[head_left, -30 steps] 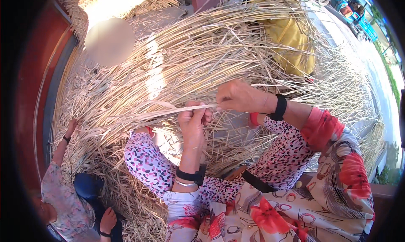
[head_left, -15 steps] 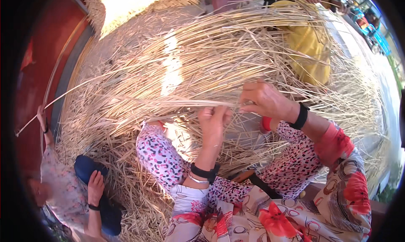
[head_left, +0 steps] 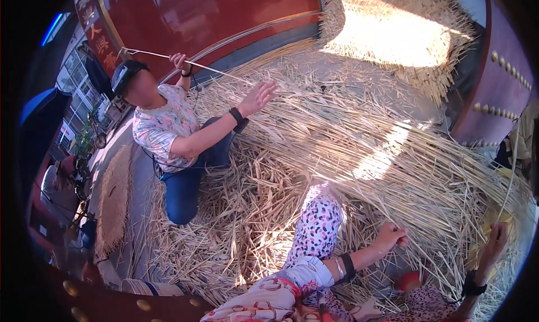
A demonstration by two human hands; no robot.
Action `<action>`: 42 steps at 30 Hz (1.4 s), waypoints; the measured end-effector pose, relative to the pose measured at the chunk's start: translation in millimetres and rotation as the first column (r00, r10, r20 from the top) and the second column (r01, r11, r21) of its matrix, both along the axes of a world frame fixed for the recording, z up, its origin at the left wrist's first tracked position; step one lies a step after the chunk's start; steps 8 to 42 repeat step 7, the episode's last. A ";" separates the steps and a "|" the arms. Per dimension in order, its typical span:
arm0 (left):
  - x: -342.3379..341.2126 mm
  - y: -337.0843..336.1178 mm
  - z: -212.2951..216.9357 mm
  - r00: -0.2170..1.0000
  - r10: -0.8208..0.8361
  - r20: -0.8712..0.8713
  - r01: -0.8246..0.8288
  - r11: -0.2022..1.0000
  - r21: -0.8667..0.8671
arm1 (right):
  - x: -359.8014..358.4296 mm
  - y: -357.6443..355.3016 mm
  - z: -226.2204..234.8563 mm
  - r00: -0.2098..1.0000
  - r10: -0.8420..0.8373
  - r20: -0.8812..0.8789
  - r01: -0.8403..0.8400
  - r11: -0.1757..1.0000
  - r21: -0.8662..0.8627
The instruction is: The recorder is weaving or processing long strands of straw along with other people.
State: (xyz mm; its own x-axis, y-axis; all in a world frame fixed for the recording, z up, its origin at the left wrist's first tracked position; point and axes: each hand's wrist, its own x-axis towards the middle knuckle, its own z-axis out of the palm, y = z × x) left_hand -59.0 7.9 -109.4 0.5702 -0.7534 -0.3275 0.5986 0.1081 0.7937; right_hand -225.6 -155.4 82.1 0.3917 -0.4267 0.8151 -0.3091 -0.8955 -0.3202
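My left hand [head_left: 391, 238] is closed in a loose pinch just beyond my left knee. Whether anything thin lies between its fingers, I cannot make out. Toward the far right rim, my right hand [head_left: 495, 242] is raised with its fingers together. A thin pale reed strip [head_left: 511, 173] rises from them. Beneath and beyond both hands spreads a wide heap of dry straw-coloured reeds [head_left: 337, 136], with a bright patch of sun across it.
At the left a co-worker [head_left: 185, 131] kneels with a long reed [head_left: 216, 72] by their hands. A woven mat [head_left: 387, 35] lies at the back; another mat [head_left: 114, 201] is at the left. A studded dark red door [head_left: 497, 80] stands at the right.
The view has swung left, bringing the co-worker into fuller sight. My hands, close together over the reeds before, are now apart, the right one farther out. The co-worker's nearer hand has lifted.
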 end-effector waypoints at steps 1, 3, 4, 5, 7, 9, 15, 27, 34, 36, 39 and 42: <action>-3.3 -5.2 4.1 0.998 -0.058 -0.002 0.058 0.998 0.012 | -19.6 -39.0 -22.5 0.989 -0.046 -0.139 0.063 0.991 0.121; 7.7 -8.1 10.5 0.999 -0.033 0.042 0.031 0.998 0.054 | -28.1 -28.8 -31.4 0.955 -0.047 -0.291 0.040 0.999 -0.031; 5.7 -11.2 22.0 0.998 -0.025 0.061 0.021 0.997 0.068 | -34.7 -46.2 -49.5 0.913 -0.011 -0.408 0.021 1.000 0.019; 15.0 -16.5 31.6 0.987 -0.078 0.143 0.070 0.996 0.061 | -41.0 -55.9 -74.2 0.870 0.001 -0.493 0.056 0.993 0.101; 23.7 -24.8 47.6 0.965 -0.081 0.249 0.062 0.995 0.084 | -27.0 -38.7 -71.3 0.797 0.349 -0.492 -0.095 0.878 0.469; 23.7 -24.8 47.6 0.965 -0.081 0.249 0.062 0.995 0.084 | -27.0 -38.7 -71.3 0.797 0.349 -0.492 -0.095 0.878 0.469; 23.7 -24.8 47.6 0.965 -0.081 0.249 0.062 0.995 0.084 | -27.0 -38.7 -71.3 0.797 0.349 -0.492 -0.095 0.878 0.469; 23.7 -24.8 47.6 0.965 -0.081 0.249 0.062 0.995 0.084 | -27.0 -38.7 -71.3 0.797 0.349 -0.492 -0.095 0.878 0.469; 23.7 -24.8 47.6 0.965 -0.081 0.249 0.062 0.995 0.084 | -27.0 -38.7 -71.3 0.797 0.349 -0.492 -0.095 0.878 0.469; 23.7 -24.8 47.6 0.965 -0.081 0.249 0.062 0.995 0.084 | -27.0 -38.7 -71.3 0.797 0.349 -0.492 -0.095 0.878 0.469; 23.7 -24.8 47.6 0.965 -0.081 0.249 0.062 0.995 0.084 | -27.0 -38.7 -71.3 0.797 0.349 -0.492 -0.095 0.878 0.469; 23.7 -24.8 47.6 0.965 -0.081 0.249 0.062 0.995 0.084 | -27.0 -38.7 -71.3 0.797 0.349 -0.492 -0.095 0.878 0.469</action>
